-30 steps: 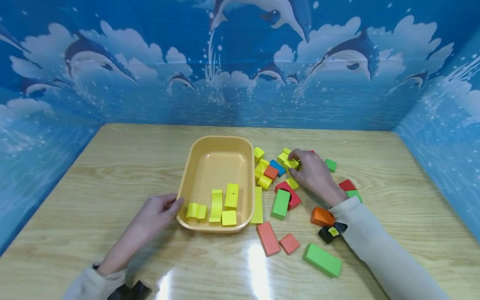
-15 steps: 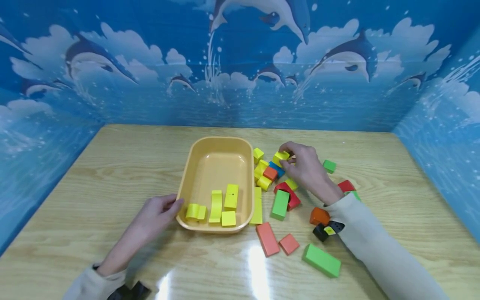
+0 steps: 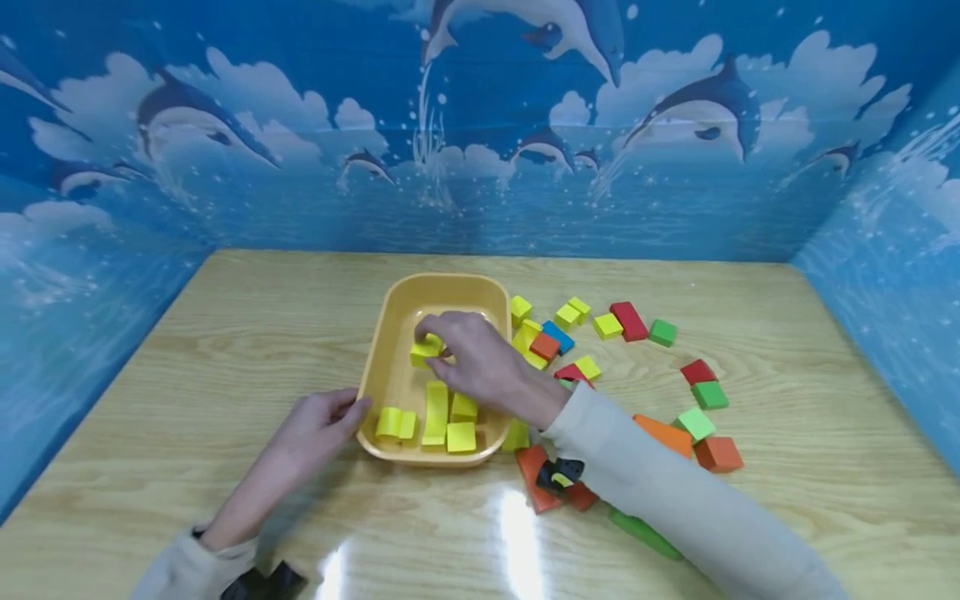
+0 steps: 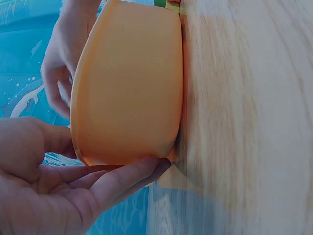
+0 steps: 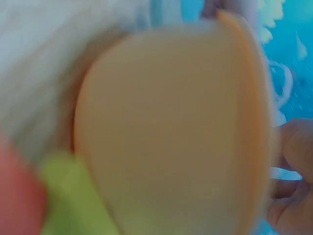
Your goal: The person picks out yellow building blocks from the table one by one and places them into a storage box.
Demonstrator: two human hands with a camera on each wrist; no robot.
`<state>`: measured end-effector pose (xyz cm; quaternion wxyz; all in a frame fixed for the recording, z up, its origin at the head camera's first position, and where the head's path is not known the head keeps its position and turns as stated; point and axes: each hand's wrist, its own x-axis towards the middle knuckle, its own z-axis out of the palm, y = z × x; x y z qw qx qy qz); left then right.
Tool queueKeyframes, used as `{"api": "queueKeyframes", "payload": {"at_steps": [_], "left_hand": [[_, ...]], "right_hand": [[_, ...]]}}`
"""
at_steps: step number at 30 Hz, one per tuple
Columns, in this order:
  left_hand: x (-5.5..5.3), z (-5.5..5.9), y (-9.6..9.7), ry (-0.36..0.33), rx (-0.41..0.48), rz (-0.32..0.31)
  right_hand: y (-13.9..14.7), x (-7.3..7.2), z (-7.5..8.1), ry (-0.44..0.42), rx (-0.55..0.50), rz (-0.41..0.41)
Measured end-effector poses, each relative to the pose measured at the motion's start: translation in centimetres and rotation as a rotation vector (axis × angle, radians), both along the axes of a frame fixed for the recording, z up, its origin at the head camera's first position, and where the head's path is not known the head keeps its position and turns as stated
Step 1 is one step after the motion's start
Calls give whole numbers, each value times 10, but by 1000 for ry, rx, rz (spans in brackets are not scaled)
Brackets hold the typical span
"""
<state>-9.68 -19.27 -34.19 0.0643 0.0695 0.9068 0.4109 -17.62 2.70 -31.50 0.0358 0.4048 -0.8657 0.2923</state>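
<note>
My left hand [image 3: 313,433] grips the left rim of a tan plastic tub [image 3: 437,293]; in the left wrist view its thumb lies at the rim and the fingers spread along the outer wall. Over the tub's middle, my right hand [image 3: 480,358] pinches a yellow block [image 3: 424,353] between thumb and fingers. Below that hand, inside the tub, lie several yellow pieces, among them a long curved block [image 3: 436,414], a square block [image 3: 461,437] and a rounded piece [image 3: 388,423]. The right wrist view is blurred and shows mainly the tub's outer wall [image 5: 166,127].
Right of the tub, loose blocks are scattered on the wooden table [image 3: 262,325]: yellow cubes [image 3: 567,315], a blue block [image 3: 558,335], a dark red block [image 3: 628,321] and green blocks [image 3: 663,332]. The right sleeve [image 3: 660,492] covers some. A dolphin-printed backdrop [image 3: 480,200] stands behind.
My right hand has picked up a yellow block from the cluster right of the tub and carried it left over the tub. The left hand stays at the rim.
</note>
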Motion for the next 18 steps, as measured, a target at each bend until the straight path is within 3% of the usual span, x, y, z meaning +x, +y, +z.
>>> {"api": "queueKeyframes", "payload": {"at_steps": [6, 18], "left_hand": [[1, 3, 0, -9, 8, 7], [0, 4, 2, -92, -7, 20]], "right_hand": [[-30, 9, -10, -39, 155, 53], [-36, 14, -21, -26, 255, 53]]}}
